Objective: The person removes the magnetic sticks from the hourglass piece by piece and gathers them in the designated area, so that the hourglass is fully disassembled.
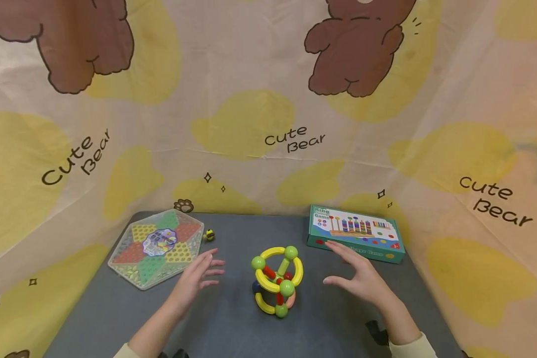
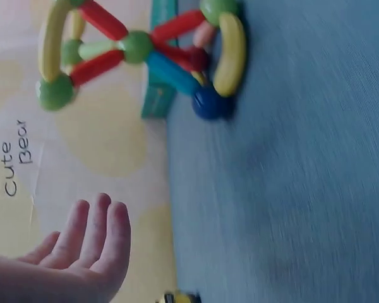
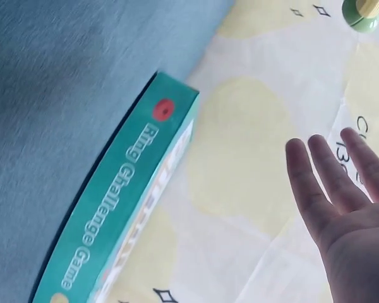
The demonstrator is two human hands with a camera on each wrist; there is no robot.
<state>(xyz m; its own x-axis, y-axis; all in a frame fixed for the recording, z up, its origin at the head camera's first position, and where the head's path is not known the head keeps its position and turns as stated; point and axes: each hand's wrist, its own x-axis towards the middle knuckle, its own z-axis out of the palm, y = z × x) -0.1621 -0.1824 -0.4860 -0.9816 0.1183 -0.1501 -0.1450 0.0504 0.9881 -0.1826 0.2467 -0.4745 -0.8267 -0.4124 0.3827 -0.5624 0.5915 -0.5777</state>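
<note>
A toy built of balls and rods (image 1: pixel 277 281) stands on the dark table between my two hands, touched by neither. Yellow curved rods join green balls into a ring at its top, and red rods run down to a middle ball. In the left wrist view, the toy's blue rod (image 2: pixel 170 72) and dark blue ball (image 2: pixel 210 102) show near the table. My left hand (image 1: pixel 197 276) hovers to the left of the toy, fingers extended and holding nothing. On the other side my right hand (image 1: pixel 360 273) is held up with fingers and thumb spread, also bare.
A hexagonal game board (image 1: pixel 154 248) with coloured star points lies at the left. Beside it sits a small yellow and black toy (image 1: pixel 209 234). The green Ring Challenge Game box (image 1: pixel 355 233) lies at the back right. A bear-print cloth (image 1: pixel 241 169) hangs behind the table.
</note>
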